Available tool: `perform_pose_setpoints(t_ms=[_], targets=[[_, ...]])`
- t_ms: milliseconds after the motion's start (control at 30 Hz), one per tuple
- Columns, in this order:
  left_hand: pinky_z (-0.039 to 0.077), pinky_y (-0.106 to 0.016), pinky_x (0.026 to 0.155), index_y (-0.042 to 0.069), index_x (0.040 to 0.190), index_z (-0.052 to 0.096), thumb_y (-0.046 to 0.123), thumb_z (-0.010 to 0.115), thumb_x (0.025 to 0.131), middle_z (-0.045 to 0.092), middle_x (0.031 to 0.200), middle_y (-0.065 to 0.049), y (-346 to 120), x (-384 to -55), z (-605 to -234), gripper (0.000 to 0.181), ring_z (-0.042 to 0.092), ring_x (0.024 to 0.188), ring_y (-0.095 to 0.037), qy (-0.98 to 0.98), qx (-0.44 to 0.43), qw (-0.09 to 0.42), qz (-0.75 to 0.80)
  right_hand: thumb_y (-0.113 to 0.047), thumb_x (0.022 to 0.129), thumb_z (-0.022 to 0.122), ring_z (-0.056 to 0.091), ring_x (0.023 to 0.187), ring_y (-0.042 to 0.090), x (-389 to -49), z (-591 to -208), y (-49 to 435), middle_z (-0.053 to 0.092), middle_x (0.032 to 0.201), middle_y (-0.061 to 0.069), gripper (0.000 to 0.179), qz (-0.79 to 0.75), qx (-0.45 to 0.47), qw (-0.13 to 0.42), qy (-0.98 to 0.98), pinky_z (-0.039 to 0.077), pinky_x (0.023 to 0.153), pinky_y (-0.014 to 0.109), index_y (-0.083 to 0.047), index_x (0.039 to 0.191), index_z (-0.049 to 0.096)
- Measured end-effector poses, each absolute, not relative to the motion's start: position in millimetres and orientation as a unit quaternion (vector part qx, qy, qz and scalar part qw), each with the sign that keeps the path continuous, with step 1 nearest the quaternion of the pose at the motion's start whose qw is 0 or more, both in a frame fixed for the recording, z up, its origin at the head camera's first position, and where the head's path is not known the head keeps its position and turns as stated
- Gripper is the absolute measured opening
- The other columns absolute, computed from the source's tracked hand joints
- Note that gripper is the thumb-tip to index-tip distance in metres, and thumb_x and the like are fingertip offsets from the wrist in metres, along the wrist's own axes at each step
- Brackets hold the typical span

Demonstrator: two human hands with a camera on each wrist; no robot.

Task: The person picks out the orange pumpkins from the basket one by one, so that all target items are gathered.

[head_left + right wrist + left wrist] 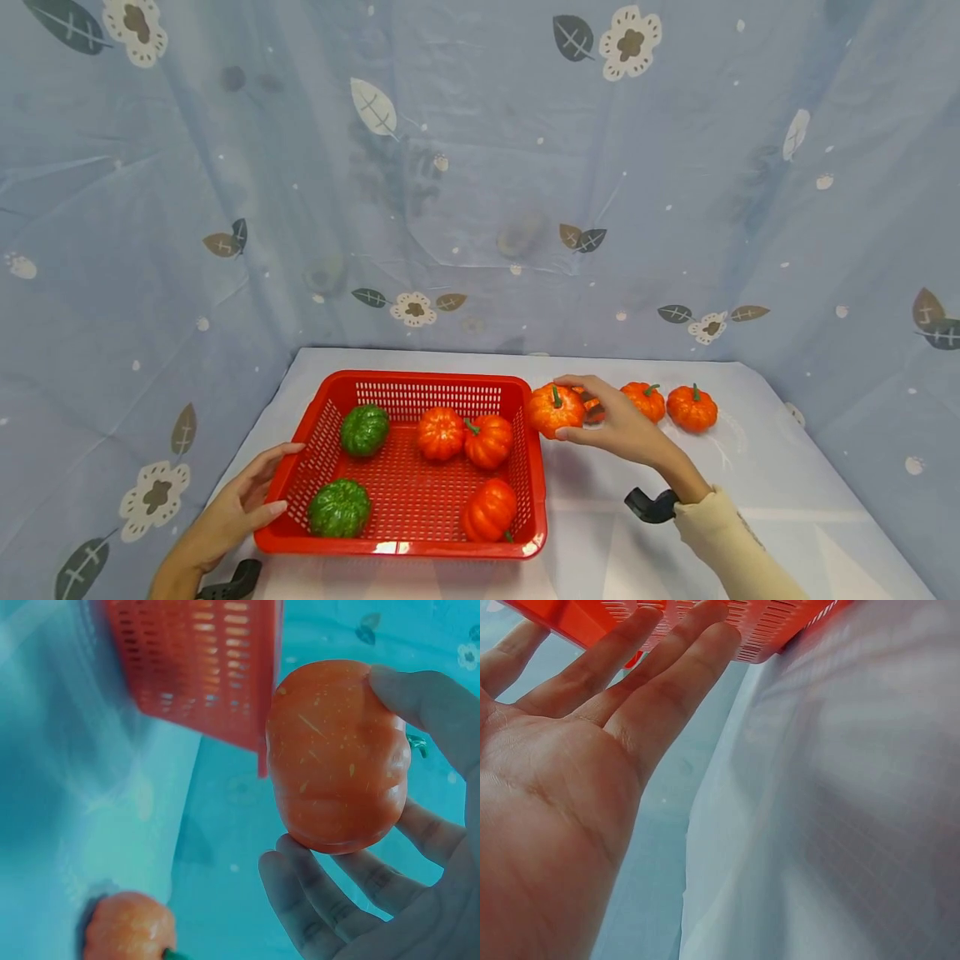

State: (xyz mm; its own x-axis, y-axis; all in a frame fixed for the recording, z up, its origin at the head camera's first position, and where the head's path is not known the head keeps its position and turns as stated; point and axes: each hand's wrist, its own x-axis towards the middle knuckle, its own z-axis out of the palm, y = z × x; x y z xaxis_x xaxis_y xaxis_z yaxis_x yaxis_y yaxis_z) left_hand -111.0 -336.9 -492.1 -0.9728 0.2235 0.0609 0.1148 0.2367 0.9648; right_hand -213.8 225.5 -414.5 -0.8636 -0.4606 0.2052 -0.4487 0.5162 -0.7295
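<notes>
A red plastic basket sits on the white table. My left hand is at its left side, thumb and fingertips against the rim; in the left wrist view the fingers extend fairly straight to the basket wall. Beside the right rim, my right hand holds up an orange toy pumpkin between thumb and fingers. In the right wrist view this pumpkin is level with the basket's edge, its green stem pointing away from the basket. Whether it touches the rim I cannot tell.
Inside the basket lie two green pumpkins on the left and three orange pumpkins toward the right. On the table to the right stand more orange pumpkins, one partly hidden by my right hand. A patterned blue curtain hangs behind.
</notes>
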Motion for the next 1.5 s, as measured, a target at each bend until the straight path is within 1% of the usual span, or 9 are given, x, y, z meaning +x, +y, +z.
perform_pose_setpoints(t_ms=[133,333,533,700,867,967,1200,1333,1500], targets=[[0.058,-0.032,0.088,0.011,0.157,0.035,0.004,0.063,0.099,0.044,0.146,0.006,-337,-112,-492,0.065,0.055,0.121,0.000,0.788,0.106,0.044,0.604,-0.048,0.082,0.086,0.059,0.112,0.020,-212,-420,235,0.057,0.138,-0.007,0.069,-0.416,-0.246,0.000,0.876,0.055,0.092,0.047,-0.032,0.142,0.055],[0.057,-0.031,0.088,0.012,0.158,0.034,0.006,0.062,0.099,0.043,0.146,0.004,-337,-112,-491,0.065,0.056,0.120,-0.001,0.791,0.102,0.048,0.601,-0.047,0.082,0.085,0.058,0.109,0.019,-211,-435,254,0.057,0.140,-0.006,0.070,-0.401,-0.226,-0.011,0.888,0.055,0.088,0.036,-0.030,0.143,0.056],[0.056,-0.031,0.089,0.013,0.158,0.034,0.005,0.062,0.100,0.041,0.148,0.005,-337,-112,-492,0.065,0.054,0.121,-0.001,0.792,0.106,0.048,0.600,-0.046,0.083,0.086,0.057,0.105,0.020,-210,-454,272,0.060,0.131,0.001,0.071,-0.383,-0.202,-0.014,0.901,0.055,0.086,0.034,-0.021,0.142,0.057],[0.056,-0.030,0.091,0.012,0.158,0.034,0.004,0.061,0.100,0.041,0.148,0.007,-339,-111,-491,0.064,0.055,0.122,-0.002,0.793,0.114,0.045,0.597,-0.042,0.085,0.085,0.059,0.107,0.024,-211,-468,284,0.058,0.138,0.009,0.071,-0.390,-0.194,-0.014,0.900,0.056,0.084,0.034,-0.016,0.144,0.056],[0.056,-0.031,0.090,0.013,0.158,0.033,0.005,0.060,0.100,0.042,0.148,0.007,-339,-111,-491,0.064,0.055,0.121,-0.003,0.791,0.109,0.049,0.599,-0.039,0.086,0.085,0.060,0.102,0.026,-209,-478,292,0.055,0.144,0.016,0.072,-0.400,-0.174,-0.009,0.900,0.056,0.083,0.034,-0.013,0.145,0.055],[0.057,-0.032,0.089,0.012,0.158,0.033,0.005,0.060,0.100,0.042,0.147,0.007,-338,-110,-491,0.064,0.056,0.120,-0.003,0.791,0.106,0.049,0.601,-0.040,0.086,0.084,0.061,0.101,0.025,-209,-483,295,0.056,0.143,0.015,0.071,-0.400,-0.160,-0.002,0.903,0.056,0.084,0.035,-0.013,0.145,0.055],[0.057,-0.031,0.089,0.011,0.158,0.033,0.004,0.060,0.100,0.042,0.147,0.007,-338,-110,-491,0.064,0.056,0.121,-0.003,0.790,0.110,0.046,0.601,-0.041,0.086,0.084,0.061,0.105,0.027,-210,-495,300,0.059,0.139,0.014,0.070,-0.394,-0.149,0.006,0.907,0.056,0.085,0.034,-0.014,0.144,0.054],[0.056,-0.031,0.090,0.012,0.158,0.033,0.004,0.059,0.100,0.043,0.146,0.008,-339,-110,-491,0.064,0.056,0.121,-0.003,0.788,0.113,0.047,0.603,-0.042,0.084,0.085,0.061,0.107,0.027,-210,-499,302,0.059,0.139,0.010,0.071,-0.392,-0.136,0.009,0.910,0.055,0.086,0.034,-0.016,0.143,0.055],[0.056,-0.031,0.090,0.011,0.158,0.033,0.004,0.059,0.100,0.043,0.147,0.009,-338,-110,-490,0.064,0.055,0.122,-0.002,0.788,0.115,0.046,0.604,-0.041,0.085,0.085,0.061,0.106,0.026,-211,-502,302,0.060,0.138,0.011,0.071,-0.387,-0.139,0.006,0.911,0.055,0.086,0.034,-0.014,0.143,0.055]])
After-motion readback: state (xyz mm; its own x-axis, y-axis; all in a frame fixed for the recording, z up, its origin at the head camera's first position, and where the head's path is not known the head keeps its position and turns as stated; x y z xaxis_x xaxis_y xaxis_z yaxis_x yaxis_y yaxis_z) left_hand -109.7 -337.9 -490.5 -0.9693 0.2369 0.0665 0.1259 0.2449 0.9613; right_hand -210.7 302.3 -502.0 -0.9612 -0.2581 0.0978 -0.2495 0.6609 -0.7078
